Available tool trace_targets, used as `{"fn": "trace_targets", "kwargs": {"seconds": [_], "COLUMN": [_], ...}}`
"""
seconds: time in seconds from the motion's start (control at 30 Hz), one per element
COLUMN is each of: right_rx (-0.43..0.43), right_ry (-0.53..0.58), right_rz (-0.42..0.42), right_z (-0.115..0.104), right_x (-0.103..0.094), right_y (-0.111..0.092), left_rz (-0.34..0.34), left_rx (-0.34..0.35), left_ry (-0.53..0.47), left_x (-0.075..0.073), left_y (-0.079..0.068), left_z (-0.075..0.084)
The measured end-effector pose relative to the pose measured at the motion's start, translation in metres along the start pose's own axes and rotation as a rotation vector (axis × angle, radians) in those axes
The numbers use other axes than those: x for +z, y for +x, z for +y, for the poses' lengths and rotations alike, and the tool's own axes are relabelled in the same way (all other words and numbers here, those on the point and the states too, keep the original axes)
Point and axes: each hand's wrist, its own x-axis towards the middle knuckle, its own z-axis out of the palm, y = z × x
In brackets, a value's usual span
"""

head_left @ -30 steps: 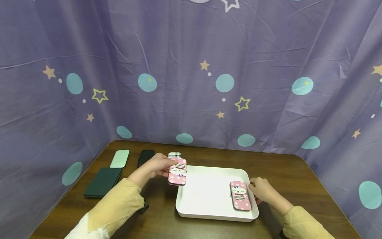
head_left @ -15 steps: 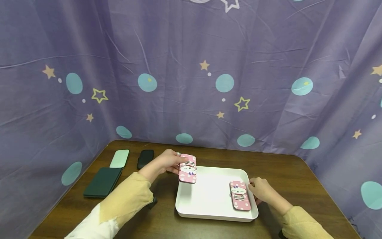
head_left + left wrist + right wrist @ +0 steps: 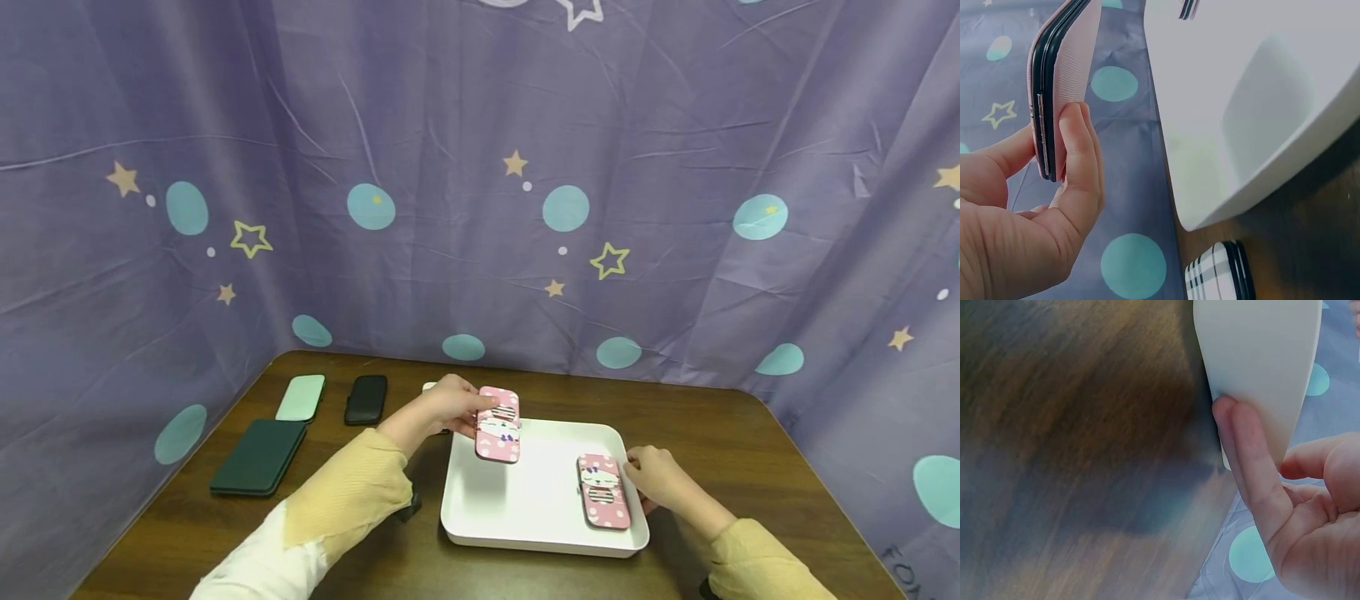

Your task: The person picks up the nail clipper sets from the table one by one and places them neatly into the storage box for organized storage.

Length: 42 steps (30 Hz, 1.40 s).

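Observation:
My left hand pinches a flat pink cat-print case above the left part of a white tray. In the left wrist view, my thumb and fingers hold the pink case's opposite faces, and its dark-rimmed edge faces the camera. A second pink cat-print case lies inside the tray at the right. My right hand holds the tray's right wall. In the right wrist view, two fingers lie along the tray's outer wall, with the thumb at the rim.
A dark green flat case, a mint case and a black case lie on the brown table at left. A plaid case sits by the tray's far left corner. A purple curtain hangs behind.
My left hand has moved right with the pink case, from the tray's left edge to over its inside. The black case shows fully now. My right hand and the tray stay put.

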Motion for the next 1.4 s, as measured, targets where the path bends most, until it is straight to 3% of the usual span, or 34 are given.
{"fn": "trace_targets", "kwargs": {"seconds": [0.47,0.83,1.4], "right_rx": [0.006,0.006,0.019], "right_ry": [0.005,-0.006,-0.002], "right_rz": [0.002,0.013,0.016], "right_z": [0.001,0.002,0.001], "right_x": [0.001,0.002,0.002], "right_y": [0.001,0.002,0.0], "left_rz": [-0.045,-0.062,-0.058], "left_rx": [-0.002,-0.014,-0.077], "left_ry": [-0.008,0.075,0.166], "left_x": [0.021,0.044,0.077], "left_y": [0.011,0.022,0.022], "left_z": [-0.006,-0.014,-0.02]}}
